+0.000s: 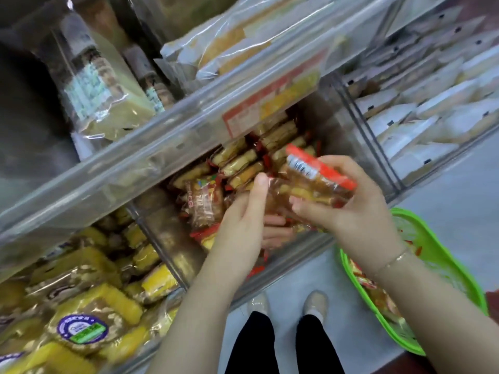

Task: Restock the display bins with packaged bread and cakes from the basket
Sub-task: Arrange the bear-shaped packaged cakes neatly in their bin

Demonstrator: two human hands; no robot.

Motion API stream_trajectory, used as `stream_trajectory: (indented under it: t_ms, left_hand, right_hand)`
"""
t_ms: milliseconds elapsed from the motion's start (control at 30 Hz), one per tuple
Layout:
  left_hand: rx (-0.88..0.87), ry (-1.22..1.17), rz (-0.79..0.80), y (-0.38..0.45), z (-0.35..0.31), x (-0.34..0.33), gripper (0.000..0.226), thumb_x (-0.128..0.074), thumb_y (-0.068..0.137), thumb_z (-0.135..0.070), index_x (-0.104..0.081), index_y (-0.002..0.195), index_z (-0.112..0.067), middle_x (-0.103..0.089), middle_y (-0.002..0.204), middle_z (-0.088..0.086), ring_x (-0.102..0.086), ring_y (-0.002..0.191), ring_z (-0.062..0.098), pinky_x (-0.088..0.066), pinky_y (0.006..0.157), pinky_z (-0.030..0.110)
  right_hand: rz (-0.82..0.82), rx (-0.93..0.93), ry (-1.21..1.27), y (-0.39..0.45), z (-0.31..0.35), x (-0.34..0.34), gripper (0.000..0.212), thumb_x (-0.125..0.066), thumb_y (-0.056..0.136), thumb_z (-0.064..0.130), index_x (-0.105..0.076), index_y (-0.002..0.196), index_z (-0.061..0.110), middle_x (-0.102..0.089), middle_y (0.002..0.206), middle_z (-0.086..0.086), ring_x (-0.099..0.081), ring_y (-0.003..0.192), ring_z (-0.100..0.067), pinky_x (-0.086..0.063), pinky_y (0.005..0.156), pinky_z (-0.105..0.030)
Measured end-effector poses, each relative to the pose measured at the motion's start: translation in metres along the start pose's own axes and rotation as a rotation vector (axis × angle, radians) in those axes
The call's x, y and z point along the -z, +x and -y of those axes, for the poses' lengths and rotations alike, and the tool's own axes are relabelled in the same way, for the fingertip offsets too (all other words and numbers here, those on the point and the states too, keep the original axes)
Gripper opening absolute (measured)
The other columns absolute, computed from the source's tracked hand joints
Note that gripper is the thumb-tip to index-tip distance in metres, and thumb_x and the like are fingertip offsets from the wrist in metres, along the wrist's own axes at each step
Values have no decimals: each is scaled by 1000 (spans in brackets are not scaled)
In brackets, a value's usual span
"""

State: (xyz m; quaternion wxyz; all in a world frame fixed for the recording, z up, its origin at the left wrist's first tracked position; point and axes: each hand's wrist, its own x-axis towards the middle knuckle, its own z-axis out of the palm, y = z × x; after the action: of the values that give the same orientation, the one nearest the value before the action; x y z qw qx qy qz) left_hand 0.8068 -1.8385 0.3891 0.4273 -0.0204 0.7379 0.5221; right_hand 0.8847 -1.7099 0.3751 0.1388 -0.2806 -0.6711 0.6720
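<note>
While the right hand (pixel 351 209) pinches a red-edged cake packet (pixel 316 182) between thumb and curled fingers, it holds it just above the near half of the middle clear bin (pixel 359 125), so the drop spot lies straight below and slightly forward-left of that hand. Packet's long axis runs from upper left to lower right, roughly crosswise to the rows of same-type cake packets (pixel 243 166) already standing on edge deeper in the bin; my guess is it needs a turn to line up with them. Left hand (pixel 243 220) touches the packet's near-left end with its thumb up against the wrapper and its fingers curled underneath, partly hidden; it seems to steady rather than carry. Both hands sit over the bin, the right one bearing the load and nearer the gap at the front. One loose packet (pixel 204 201) lies flat at the bin's left side. Outward right, the green basket (pixel 442 268) sits on the floor beside the bin front, under the right forearm, with more packets inside. Outward left, yellow wrapped cakes (pixel 89 314) fill the neighbouring bin; white packets (pixel 421 103) fill the right one.
</note>
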Motion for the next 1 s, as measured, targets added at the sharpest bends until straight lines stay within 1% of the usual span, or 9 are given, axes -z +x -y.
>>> stream_trajectory:
  t_ms: [133,267,367,467,567,733,833,900,1000]
  left_hand:
    - [76,-369,105,12,-5,-12,42,-42,96,-54,-65,113,-23,-72,106,13,-70,97,29,-57,82,45]
    - [6,-469,55,19,-4,-9,32,-50,96,-39,-63,116,-18,-73,105,7,-70,94,24,-58,67,36]
    - [-109,-338,29,22,-3,-13,22,-51,97,-26,-60,116,-18,-74,87,-1,-71,78,15,-55,59,29]
    - [-177,-275,-70,22,1,-13,16,-54,96,-18,-61,109,-23,-73,78,-4,-70,71,17,-59,59,35]
    - [-202,-360,-151,21,7,-2,23,-50,93,-10,-63,102,-27,-73,77,-2,-69,72,21,-58,64,42]
    - [-132,-491,-221,24,12,14,31,-41,90,0,-66,93,-17,-66,88,14,-54,80,29,-45,66,44]
    - [-115,-402,-174,23,12,15,20,-52,87,-11,-63,103,-10,-65,100,21,-56,83,32,-50,75,56]
    - [-90,-377,-104,21,11,13,33,-65,81,-21,-59,112,-10,-68,104,19,-66,88,29,-51,85,62]
    - [-79,-306,8,21,9,3,42,-74,79,-23,-54,115,-19,-73,99,8,-72,89,25,-56,80,56]
  right_hand:
    - [191,97,-209,-10,1,0,66,-75,56,12,-52,113,36,-42,126,2,-47,113,2,-39,90,-10]
    - [211,-182,128,0,15,14,32,-65,67,20,-74,95,33,-48,129,17,-37,127,10,-41,94,-24]
    - [130,-165,63,7,19,16,21,-73,75,4,-72,88,21,-70,97,11,-61,99,-2,-52,82,-22]
    - [213,-230,21,12,26,19,49,-76,66,-4,-56,105,18,-72,81,-8,-67,71,-16,-57,64,-24]
    - [186,-303,-175,18,27,35,69,-84,49,12,-58,110,30,-61,58,12,-58,55,-3,-44,52,-14]
    - [-20,-177,-377,15,32,45,59,-84,47,16,-54,96,31,-60,81,4,-54,67,-17,-47,61,-34]
    - [-5,-54,-441,11,31,34,53,-80,54,-2,-52,89,26,-60,74,13,-51,61,-7,-46,55,-23]
    - [21,-25,-352,11,30,23,43,-76,56,-10,-60,80,21,-58,64,9,-50,53,-3,-42,47,-13]
    - [21,-123,-100,11,20,9,42,-77,57,-12,-70,79,23,-64,72,3,-57,60,-8,-51,56,-21]
